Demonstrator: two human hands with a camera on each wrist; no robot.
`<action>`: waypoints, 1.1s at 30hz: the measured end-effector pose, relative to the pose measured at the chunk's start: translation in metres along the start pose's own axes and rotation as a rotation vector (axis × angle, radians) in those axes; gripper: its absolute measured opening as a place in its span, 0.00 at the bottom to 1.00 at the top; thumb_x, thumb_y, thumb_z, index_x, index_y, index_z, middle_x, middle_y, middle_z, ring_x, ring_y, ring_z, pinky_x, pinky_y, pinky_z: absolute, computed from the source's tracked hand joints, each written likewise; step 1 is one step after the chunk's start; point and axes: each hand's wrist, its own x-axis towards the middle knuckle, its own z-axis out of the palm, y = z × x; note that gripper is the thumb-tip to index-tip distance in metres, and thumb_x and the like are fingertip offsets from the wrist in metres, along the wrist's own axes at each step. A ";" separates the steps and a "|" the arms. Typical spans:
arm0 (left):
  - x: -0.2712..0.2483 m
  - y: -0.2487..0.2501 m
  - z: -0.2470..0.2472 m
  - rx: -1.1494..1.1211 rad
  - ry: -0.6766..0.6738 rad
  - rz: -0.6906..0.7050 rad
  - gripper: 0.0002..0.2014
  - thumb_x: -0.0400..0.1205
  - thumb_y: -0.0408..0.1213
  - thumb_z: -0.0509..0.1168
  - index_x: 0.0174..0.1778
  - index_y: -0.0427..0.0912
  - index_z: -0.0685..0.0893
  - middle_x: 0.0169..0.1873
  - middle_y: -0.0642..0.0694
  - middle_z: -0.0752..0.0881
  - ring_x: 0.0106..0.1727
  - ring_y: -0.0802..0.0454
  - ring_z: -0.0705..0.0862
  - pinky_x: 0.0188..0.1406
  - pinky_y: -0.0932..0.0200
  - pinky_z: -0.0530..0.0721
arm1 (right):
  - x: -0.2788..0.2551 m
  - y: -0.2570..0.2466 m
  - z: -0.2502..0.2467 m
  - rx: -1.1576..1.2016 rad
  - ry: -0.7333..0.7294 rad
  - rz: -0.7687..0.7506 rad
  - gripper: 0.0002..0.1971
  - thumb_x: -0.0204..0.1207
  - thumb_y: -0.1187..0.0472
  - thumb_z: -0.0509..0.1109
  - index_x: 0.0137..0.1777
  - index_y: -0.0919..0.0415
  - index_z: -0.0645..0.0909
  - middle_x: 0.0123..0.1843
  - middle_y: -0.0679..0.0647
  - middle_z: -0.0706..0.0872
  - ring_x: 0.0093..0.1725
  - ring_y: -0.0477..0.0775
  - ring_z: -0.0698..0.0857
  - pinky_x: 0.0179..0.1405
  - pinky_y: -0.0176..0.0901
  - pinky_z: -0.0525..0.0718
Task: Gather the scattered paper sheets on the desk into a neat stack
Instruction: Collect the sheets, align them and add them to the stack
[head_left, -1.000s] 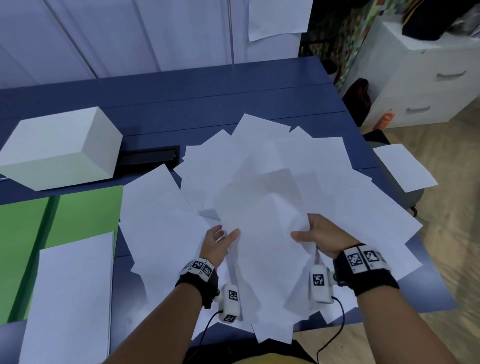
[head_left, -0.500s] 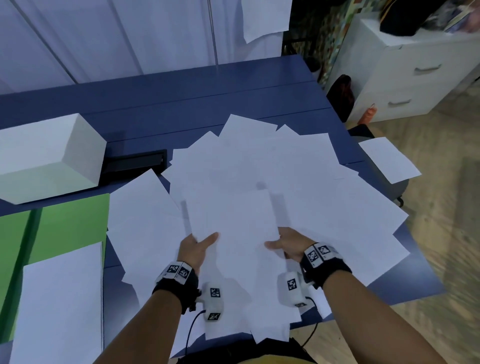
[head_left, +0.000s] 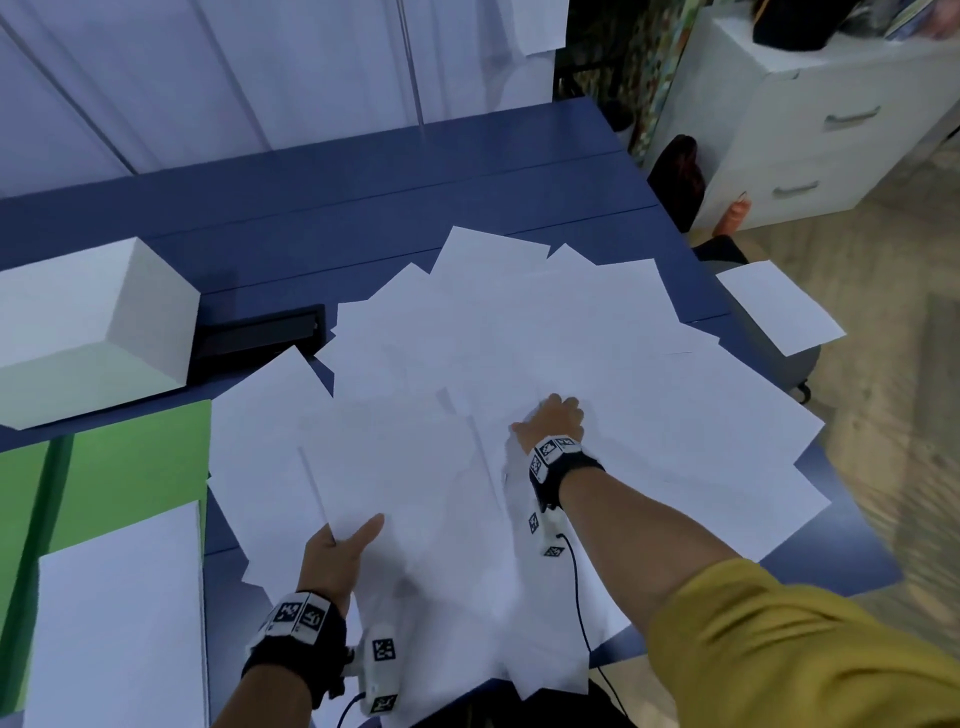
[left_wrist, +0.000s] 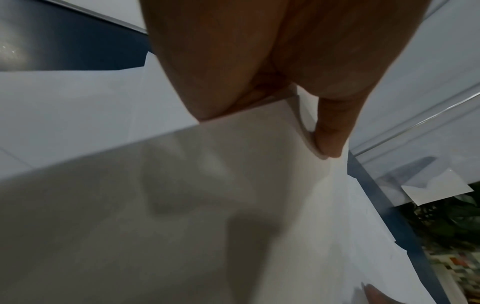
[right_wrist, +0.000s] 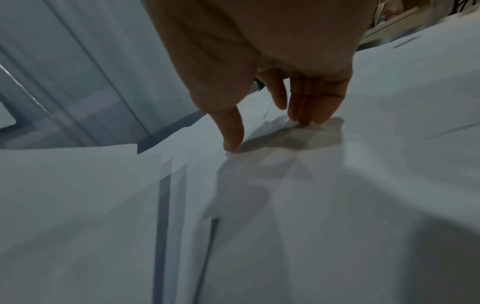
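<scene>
Across the blue surface (head_left: 467, 171) the paper sheets (head_left: 597, 332) lie fanned and overlapping — my left hand (head_left: 332, 556) pinches the near bundle's edge to anchor it, while my right hand (head_left: 553, 421) presses spread fingertips (right_wrist: 303, 115) on farther sheets, likely to rake them in.

The paper sheets (head_left: 545, 332) are thin, matt white, smooth and limp, bending where the left hand (head_left: 332, 556) pinches some. Under them the desk (head_left: 363, 176) is a smooth blue board with a faint sheen. At nine o'clock, the white box (head_left: 88, 317) looks matt, like card or painted board, though I cannot tell which. Below it lie matt green folders (head_left: 130, 467). At two o'clock, the white cabinet (head_left: 810, 124) has a smooth painted look and metal handles.
</scene>
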 end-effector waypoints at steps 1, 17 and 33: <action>0.000 -0.001 0.000 -0.004 0.000 0.000 0.06 0.76 0.28 0.74 0.48 0.32 0.89 0.43 0.37 0.92 0.48 0.36 0.90 0.50 0.44 0.86 | 0.000 -0.003 0.002 -0.029 0.011 0.009 0.36 0.70 0.43 0.76 0.71 0.62 0.68 0.70 0.59 0.70 0.70 0.60 0.72 0.66 0.53 0.78; 0.004 0.018 0.012 0.067 -0.017 0.006 0.10 0.75 0.34 0.77 0.48 0.33 0.89 0.44 0.35 0.92 0.46 0.35 0.90 0.52 0.38 0.88 | -0.006 0.012 -0.013 0.270 0.136 -0.182 0.09 0.74 0.67 0.72 0.36 0.54 0.79 0.39 0.49 0.86 0.37 0.53 0.85 0.33 0.40 0.82; -0.052 0.134 0.062 0.164 -0.526 0.164 0.15 0.78 0.34 0.71 0.60 0.35 0.87 0.54 0.39 0.90 0.55 0.41 0.90 0.56 0.45 0.87 | -0.040 0.022 -0.062 0.989 -0.292 -0.140 0.17 0.77 0.70 0.65 0.29 0.54 0.84 0.30 0.53 0.84 0.29 0.53 0.79 0.33 0.44 0.78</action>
